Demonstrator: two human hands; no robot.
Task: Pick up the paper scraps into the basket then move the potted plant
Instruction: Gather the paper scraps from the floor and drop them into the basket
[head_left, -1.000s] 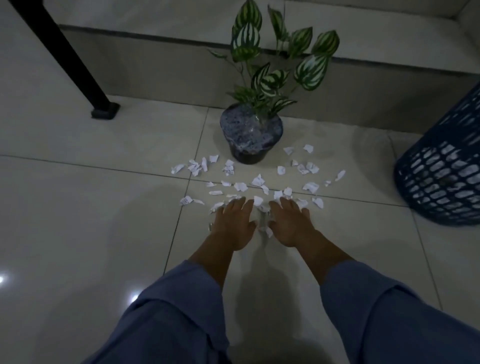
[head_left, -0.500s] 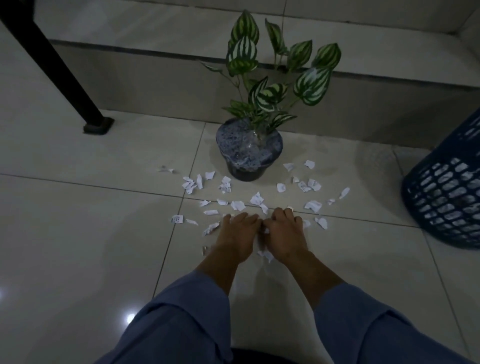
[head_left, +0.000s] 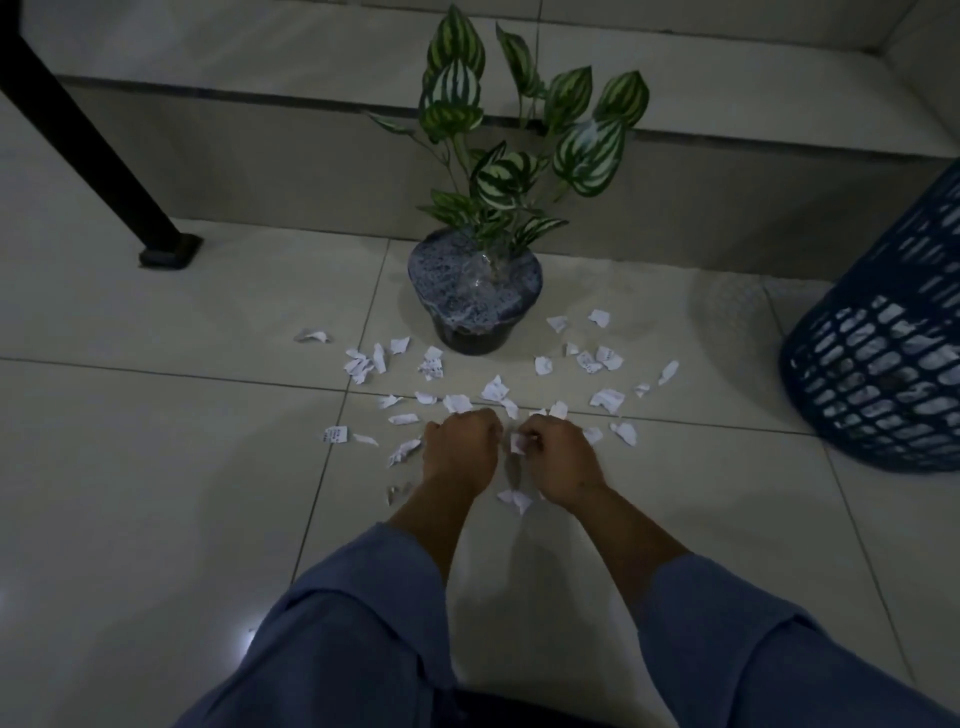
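Several white paper scraps (head_left: 605, 399) lie scattered on the tiled floor in front of a potted plant (head_left: 475, 296) with striped green leaves in a dark speckled pot. My left hand (head_left: 460, 449) is curled into a fist on the floor among the scraps; what it holds is hidden. Beside it, my right hand (head_left: 558, 460) is closed with a white scrap (head_left: 518, 443) sticking out between its fingers. A dark blue mesh basket (head_left: 883, 353) stands at the right edge, apart from both hands.
A black table leg (head_left: 104, 156) slants down to a foot at the left. A low tiled step (head_left: 311, 145) runs behind the plant. Blue sleeves fill the bottom of the view. More scraps lie left of the pot (head_left: 358, 364).
Both hands went from lying flat with spread fingers on the scraps to curled fists, drawing scraps together. The camera tilted slightly, shifting the scene lower in view.
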